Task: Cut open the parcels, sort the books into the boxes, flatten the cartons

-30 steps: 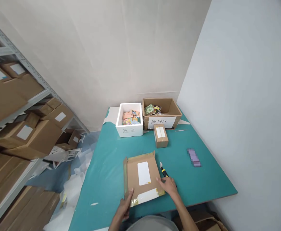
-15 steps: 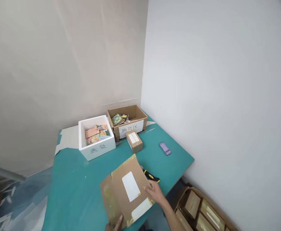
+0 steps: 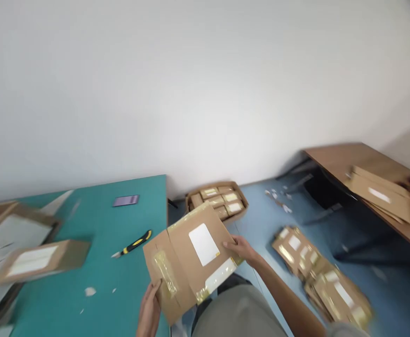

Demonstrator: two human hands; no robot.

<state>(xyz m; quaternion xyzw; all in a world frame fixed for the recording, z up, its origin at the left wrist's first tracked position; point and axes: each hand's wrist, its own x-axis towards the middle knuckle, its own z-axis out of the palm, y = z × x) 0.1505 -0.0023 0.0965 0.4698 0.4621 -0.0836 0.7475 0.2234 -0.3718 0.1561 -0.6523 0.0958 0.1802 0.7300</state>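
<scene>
Flattened cardboard (image 3: pixel 183 264)'s held across the worktop (image 3: pixel 127 290)'s right edge, left hand (image 3: pixel 150 306) gripping one side, right hand (image 3: pixel 243 249) pinching the other. Cutter (image 3: pixel 137 244)'s lying near that edge, flat purple thing (image 3: pixel 126 201) toward the far right corner.

Brn cardbd (image 3: pixel 181 263), unfolded, taped, tilted

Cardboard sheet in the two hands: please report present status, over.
Left hand gripping left edge, right hand right edge. Cardboard sheet unfolded, white label showing. Possible hindrance: utility knife on green table, to sheet's left.
</scene>
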